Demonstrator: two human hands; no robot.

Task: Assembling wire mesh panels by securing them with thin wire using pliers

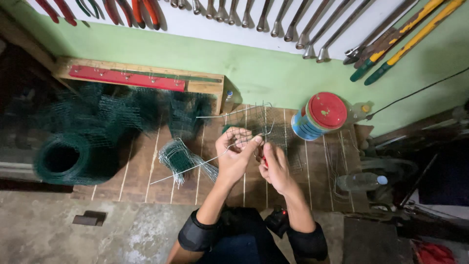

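Wire mesh piece [254, 124], grey and open-gridded, sits upright on the wooden bench [146, 181], pinched at its near edge by the left hand [234, 154], whose grip is clamped on the mesh. The right hand [274, 168] is closed around a small red-handled tool [264, 160] touching the same edge. It looks light, springy and sharp-ended, best held along a stiff border wire. A green mesh roll [63, 159] lies well left; a red-lidded tin [320, 116] stands right
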